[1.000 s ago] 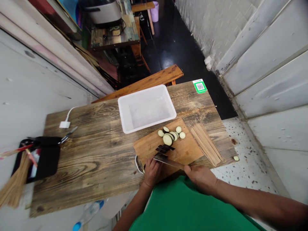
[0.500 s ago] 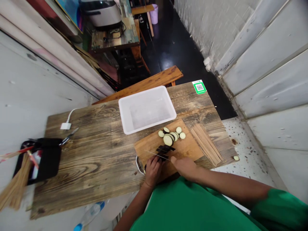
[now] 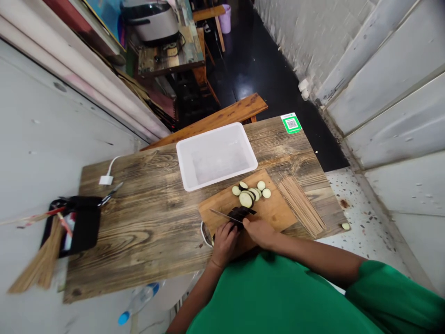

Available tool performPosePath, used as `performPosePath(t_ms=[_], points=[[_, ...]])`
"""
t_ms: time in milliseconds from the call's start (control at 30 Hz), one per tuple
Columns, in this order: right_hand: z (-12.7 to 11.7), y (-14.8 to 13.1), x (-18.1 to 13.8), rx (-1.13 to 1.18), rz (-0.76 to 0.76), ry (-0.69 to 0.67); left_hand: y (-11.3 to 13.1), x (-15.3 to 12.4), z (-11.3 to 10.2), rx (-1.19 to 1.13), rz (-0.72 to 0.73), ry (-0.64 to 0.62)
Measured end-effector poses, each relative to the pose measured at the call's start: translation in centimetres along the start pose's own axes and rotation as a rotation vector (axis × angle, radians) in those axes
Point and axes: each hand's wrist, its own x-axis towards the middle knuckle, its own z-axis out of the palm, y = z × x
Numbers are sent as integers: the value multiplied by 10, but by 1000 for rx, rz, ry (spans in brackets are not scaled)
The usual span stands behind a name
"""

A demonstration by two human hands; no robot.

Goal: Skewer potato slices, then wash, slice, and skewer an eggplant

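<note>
A wooden cutting board (image 3: 274, 209) lies at the near edge of the wooden table (image 3: 146, 222). Several pale round eggplant slices (image 3: 251, 192) lie on its far part. Just in front of them sits the dark remaining eggplant piece (image 3: 240, 212). My left hand (image 3: 225, 243) is curled, its fingertips holding the near side of that piece. My right hand (image 3: 259, 230) is closed on the handle of a knife (image 3: 222, 215). The blade points left, across the eggplant and above my left fingers.
An empty white plastic tub (image 3: 215, 155) stands behind the board. A fan of bamboo skewers (image 3: 301, 205) lies to its right, and one stray slice (image 3: 345, 226) at the table's corner. A black tray (image 3: 74, 227), scissors (image 3: 111, 194) and a white charger (image 3: 105, 180) are at the left.
My right hand has brought the knife from the board's near right edge leftward and forward onto the eggplant. My left hand stays on the eggplant. The view has shifted slightly.
</note>
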Motion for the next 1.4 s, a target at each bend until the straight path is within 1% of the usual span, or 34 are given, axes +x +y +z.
performPosePath(t_ms=[133, 233, 367, 600, 767, 967, 1067, 1167, 1267, 1400], points=[[-5, 14, -9, -6, -7, 8, -5, -4, -9, 49, 17, -46], [-9, 20, -17, -45, -54, 26, -7, -4, -5, 22, -11, -4], [-14, 18, -29, -103, -84, 72, -5, -1, 5, -5, -10, 53], [-25, 19, -55, -149, -86, -21, -2, -1, 10, 18, -32, 91], [-23, 18, -47, -136, -55, 18, 0, 1, 7, 44, -36, 57], [-20, 8, -23, 37, 27, 35, 2, 4, 2, 40, -62, -63], [-23, 6, -11, 108, 49, -2, 2, 6, 1, 89, -72, -117], [-25, 8, -5, 147, 46, -31, 2, 6, 2, 89, -100, -150], [-29, 10, -7, 104, 46, 22, 2, 4, 3, 41, -101, -134], [-36, 8, -22, -43, 46, 115, 1, -1, 5, 19, -75, -36]])
